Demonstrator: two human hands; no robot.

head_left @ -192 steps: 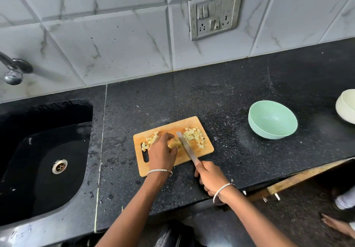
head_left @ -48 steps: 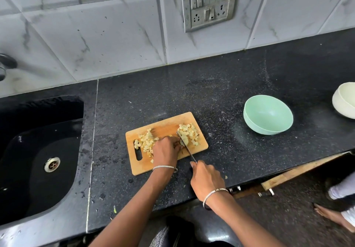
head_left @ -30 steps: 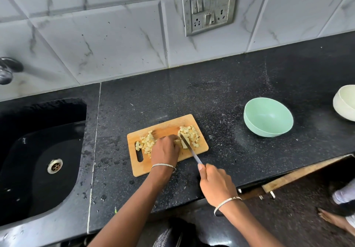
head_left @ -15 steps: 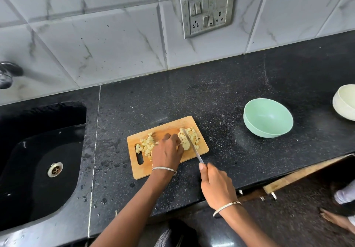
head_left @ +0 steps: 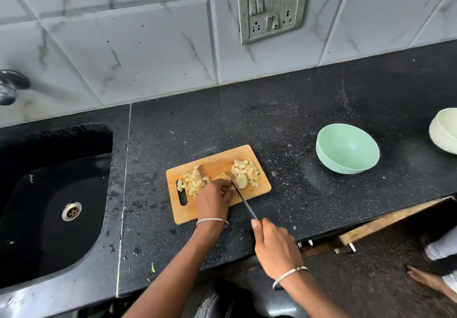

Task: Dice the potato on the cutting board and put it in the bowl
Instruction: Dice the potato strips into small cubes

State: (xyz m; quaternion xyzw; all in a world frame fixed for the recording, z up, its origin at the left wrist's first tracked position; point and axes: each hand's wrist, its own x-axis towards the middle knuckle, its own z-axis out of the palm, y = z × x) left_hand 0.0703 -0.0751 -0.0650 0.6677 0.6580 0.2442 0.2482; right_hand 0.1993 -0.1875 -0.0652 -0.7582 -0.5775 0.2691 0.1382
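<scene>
Black counter [head_left: 284,119] fills mid-frame, with the cutting board [head_left: 217,161] at its centre. The left hand [head_left: 214,200] presses curled fingers onto a potato piece [head_left: 221,176] on the board. The right hand [head_left: 274,246] is wrapped round the knife [head_left: 242,200], whose blade lies beside those fingers. Diced potato [head_left: 194,181] lies in two heaps on the board, and the green bowl [head_left: 329,159] sits well to the right.

Wall [head_left: 138,52]: white marble-veined tiles, grey socket plate [head_left: 272,10] set crooked. Desk [head_left: 272,114]: black speckled stone. Black sink [head_left: 49,218] at left, steel drain [head_left: 71,211]; tap [head_left: 10,85] above it. Wooden drawer [head_left: 385,221] open below desk edge. Floor [head_left: 371,280] dark, speckled.
</scene>
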